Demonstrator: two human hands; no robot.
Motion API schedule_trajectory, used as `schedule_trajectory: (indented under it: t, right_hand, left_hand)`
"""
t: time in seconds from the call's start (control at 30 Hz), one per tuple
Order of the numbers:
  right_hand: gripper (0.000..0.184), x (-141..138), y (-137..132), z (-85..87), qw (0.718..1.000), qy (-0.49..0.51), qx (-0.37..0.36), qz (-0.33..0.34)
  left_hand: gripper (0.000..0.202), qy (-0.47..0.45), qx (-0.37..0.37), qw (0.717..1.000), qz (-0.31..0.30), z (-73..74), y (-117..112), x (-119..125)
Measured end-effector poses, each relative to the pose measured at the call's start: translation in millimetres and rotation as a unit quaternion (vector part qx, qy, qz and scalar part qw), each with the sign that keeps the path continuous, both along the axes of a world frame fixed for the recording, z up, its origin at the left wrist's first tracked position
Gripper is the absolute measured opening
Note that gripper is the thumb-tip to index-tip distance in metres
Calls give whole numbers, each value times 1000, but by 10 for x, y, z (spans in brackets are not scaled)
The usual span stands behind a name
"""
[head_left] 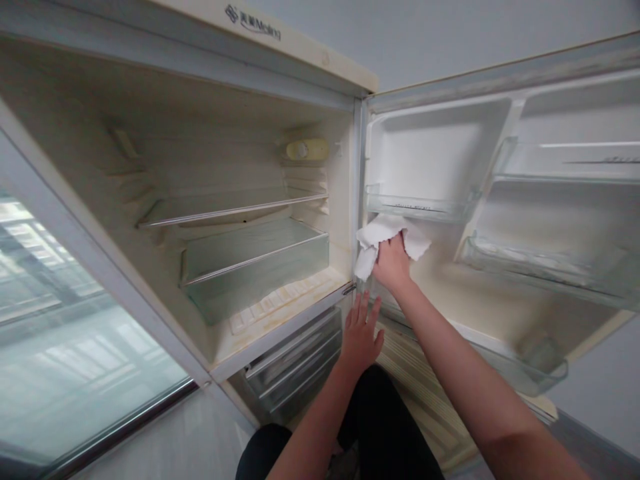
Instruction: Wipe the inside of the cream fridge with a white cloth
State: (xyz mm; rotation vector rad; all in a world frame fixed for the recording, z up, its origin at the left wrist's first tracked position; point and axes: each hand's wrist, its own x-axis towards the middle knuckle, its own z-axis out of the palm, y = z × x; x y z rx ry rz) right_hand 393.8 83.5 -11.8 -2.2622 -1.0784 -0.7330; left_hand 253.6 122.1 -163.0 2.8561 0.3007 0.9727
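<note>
My right hand [393,264] is closed on a white cloth [383,235] and presses it against the inside of the open fridge door [500,287], just below a clear door shelf [420,208] near the hinge side. My left hand [361,333] is open with its fingers stretched out. It rests flat on the front edge at the bottom of the fridge compartment [280,320], close to the hinge. My dark trousers show below my arms.
The fridge interior holds a glass shelf [235,212] and a clear drawer [255,263], with yellowish stains on its floor. Freezer drawers [295,367] sit below. More clear door bins [540,267] line the door. A glass window [75,347] stands at the left.
</note>
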Motion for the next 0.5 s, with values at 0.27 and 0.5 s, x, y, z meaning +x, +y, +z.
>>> schedule_trajectory:
  t: [0.27, 0.5]
  right_hand:
    - [44, 242, -106, 139, 996, -25, -83, -29]
    - [43, 304, -640, 26, 977, 16, -131, -168]
  left_hand:
    - [73, -2, 6, 1000, -2, 54, 57, -2]
    - [71, -19, 4, 1000, 0, 46, 11, 16]
